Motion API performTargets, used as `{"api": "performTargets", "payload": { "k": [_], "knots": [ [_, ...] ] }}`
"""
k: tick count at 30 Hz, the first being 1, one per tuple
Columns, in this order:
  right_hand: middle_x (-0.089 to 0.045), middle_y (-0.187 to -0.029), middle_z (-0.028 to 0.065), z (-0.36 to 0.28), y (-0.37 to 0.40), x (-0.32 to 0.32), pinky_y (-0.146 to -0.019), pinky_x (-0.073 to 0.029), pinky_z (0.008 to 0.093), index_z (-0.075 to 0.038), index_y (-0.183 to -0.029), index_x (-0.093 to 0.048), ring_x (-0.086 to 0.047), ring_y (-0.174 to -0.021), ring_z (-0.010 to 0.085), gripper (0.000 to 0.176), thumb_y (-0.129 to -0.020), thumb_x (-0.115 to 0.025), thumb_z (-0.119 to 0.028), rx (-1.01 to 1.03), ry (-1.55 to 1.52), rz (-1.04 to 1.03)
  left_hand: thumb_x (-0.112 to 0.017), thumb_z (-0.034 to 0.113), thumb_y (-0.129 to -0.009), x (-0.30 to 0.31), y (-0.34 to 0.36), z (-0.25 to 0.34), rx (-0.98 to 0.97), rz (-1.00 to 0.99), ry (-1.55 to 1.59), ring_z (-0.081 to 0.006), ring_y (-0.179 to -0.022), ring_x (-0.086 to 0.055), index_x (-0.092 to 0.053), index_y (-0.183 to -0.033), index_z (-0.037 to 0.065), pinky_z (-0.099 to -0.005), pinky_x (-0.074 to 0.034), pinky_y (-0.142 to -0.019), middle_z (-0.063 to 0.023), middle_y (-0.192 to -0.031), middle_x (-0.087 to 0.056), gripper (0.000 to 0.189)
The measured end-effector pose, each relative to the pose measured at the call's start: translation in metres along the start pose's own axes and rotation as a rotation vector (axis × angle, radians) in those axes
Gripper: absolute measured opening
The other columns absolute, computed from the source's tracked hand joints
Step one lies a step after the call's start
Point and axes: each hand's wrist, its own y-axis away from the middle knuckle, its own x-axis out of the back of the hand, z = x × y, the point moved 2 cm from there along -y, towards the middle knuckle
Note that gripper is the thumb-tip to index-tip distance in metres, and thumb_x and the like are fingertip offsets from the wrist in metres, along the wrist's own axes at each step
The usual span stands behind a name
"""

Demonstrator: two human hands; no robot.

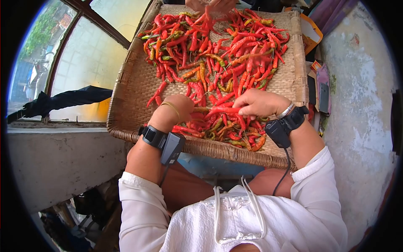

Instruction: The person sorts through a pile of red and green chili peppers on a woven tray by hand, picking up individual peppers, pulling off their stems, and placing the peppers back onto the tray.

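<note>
A wide woven tray [138, 90] lies in front of me, heaped with red chilies [247, 46], some of them orange or greenish. Near the tray's front half, my right hand [262, 103] pinches the end of a red chili [222, 110] between thumb and fingers. Just left of it, my left hand [176, 110] is over the pile with its back toward me; its fingers point down and are mostly hidden, so what they hold cannot be made out. Smaller chilies lie between and below both hands.
Another person's hands [212, 6] are at the tray's far edge, over the chilies. A dark folded umbrella [71, 100] lies by the window on the left. A grey wall [357, 84] stands on the right, with papers and a phone [324, 98] beside the tray.
</note>
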Motion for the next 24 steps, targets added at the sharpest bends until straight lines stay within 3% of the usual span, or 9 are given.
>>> {"api": "performTargets", "payload": {
  "k": [2, 4, 5, 9, 14, 17, 19, 20, 24],
  "knots": [
    [-0.059, -0.075, 0.0039, 0.001, -0.002, 0.017, -0.054, -0.046, 0.0283, 0.000, -0.113, -0.049, -0.055, -0.059, 0.0125, 0.035, -0.081, -0.053, -0.013, 0.181, -0.508, 0.430, -0.064, 0.030, -0.063, -0.004, -0.003, -0.001, 0.021, -0.040, -0.053, -0.0292, -0.072, -0.058, -0.063, -0.081, 0.011, -0.0388, -0.045, -0.063, -0.0109, -0.073, -0.061, 0.025],
    [-0.058, -0.085, 0.0045, -0.006, -0.007, 0.033, -0.058, -0.046, 0.0239, 0.002, -0.121, -0.039, -0.055, -0.069, 0.0096, 0.044, -0.084, -0.053, -0.016, 0.553, -0.673, 0.867, -0.063, 0.029, -0.063, -0.006, -0.005, 0.000, -0.021, -0.023, -0.045, -0.0294, -0.072, -0.058, -0.063, -0.079, 0.011, -0.0391, -0.045, -0.063, -0.0110, -0.073, -0.061, 0.024],
    [-0.056, -0.090, 0.0054, -0.006, -0.001, 0.036, -0.060, -0.045, 0.0198, 0.004, -0.118, -0.043, -0.053, -0.076, 0.0083, 0.040, -0.084, -0.053, -0.015, 0.499, -0.794, 0.939, -0.063, 0.029, -0.063, -0.006, -0.006, 0.000, -0.022, -0.023, -0.044, -0.0294, -0.072, -0.058, -0.063, -0.079, 0.011, -0.0391, -0.045, -0.063, -0.0110, -0.073, -0.061, 0.024],
    [-0.057, -0.085, 0.0036, 0.016, -0.002, 0.036, -0.058, -0.044, 0.0188, 0.002, -0.109, -0.052, -0.054, -0.072, 0.0067, 0.030, -0.084, -0.052, -0.014, 0.193, -0.702, 0.837, -0.063, 0.029, -0.063, -0.004, -0.006, 0.006, -0.070, -0.096, -0.065, -0.0288, -0.071, -0.058, -0.063, -0.076, 0.012, -0.0387, -0.045, -0.063, -0.0107, -0.073, -0.061, 0.022],
    [-0.059, -0.077, 0.0019, 0.007, -0.011, 0.017, -0.061, -0.045, 0.0215, 0.001, -0.101, -0.057, -0.055, -0.068, 0.0075, 0.024, -0.082, -0.054, -0.014, 0.181, -0.483, 0.643, -0.062, 0.026, -0.064, 0.005, 0.000, 0.011, -0.132, -0.012, -0.034, -0.0290, -0.071, -0.058, -0.063, -0.079, 0.010, -0.0385, -0.045, -0.063, -0.0105, -0.074, -0.061, 0.022],
    [-0.063, -0.087, 0.0071, 0.000, -0.016, 0.002, -0.073, -0.045, 0.0276, -0.001, -0.104, -0.055, -0.058, -0.077, 0.0130, 0.031, -0.078, -0.058, -0.017, 0.273, -0.258, 0.508, -0.058, 0.020, -0.069, 0.020, 0.007, 0.015, -0.224, 0.196, 0.294, -0.0290, -0.072, -0.060, -0.062, -0.083, 0.004, -0.0381, -0.046, -0.065, -0.0126, -0.075, -0.062, 0.022],
    [-0.063, -0.086, 0.0076, -0.006, -0.017, -0.004, -0.073, -0.045, 0.0278, -0.001, -0.104, -0.055, -0.058, -0.078, 0.0131, 0.032, -0.077, -0.059, -0.018, 0.336, -0.141, 0.524, -0.063, 0.012, -0.072, 0.027, 0.009, 0.021, -0.214, 0.236, 0.648, -0.0168, -0.066, -0.059, -0.060, -0.086, 0.002, -0.0286, -0.045, -0.060, -0.0081, -0.069, -0.061, 0.018],
    [-0.063, -0.085, 0.0082, -0.009, -0.018, -0.008, -0.073, -0.045, 0.0280, -0.001, -0.105, -0.056, -0.058, -0.079, 0.0133, 0.033, -0.077, -0.060, -0.018, 0.398, -0.022, 0.539, -0.063, 0.012, -0.072, 0.026, 0.008, 0.022, -0.214, 0.235, 0.649, -0.0168, -0.066, -0.059, -0.060, -0.086, 0.002, -0.0286, -0.045, -0.060, -0.0081, -0.069, -0.061, 0.018],
    [-0.060, -0.075, 0.0056, -0.015, -0.018, -0.017, -0.064, -0.046, 0.0267, 0.000, -0.100, -0.056, -0.056, -0.067, 0.0104, 0.032, -0.075, -0.062, -0.019, 0.266, -0.337, 0.481, -0.062, 0.010, -0.075, 0.027, 0.007, 0.031, -0.346, 0.220, 0.819, -0.0101, -0.064, -0.056, -0.060, -0.086, 0.000, -0.0259, -0.045, -0.058, -0.0044, -0.068, -0.060, 0.015]
  ]
}}
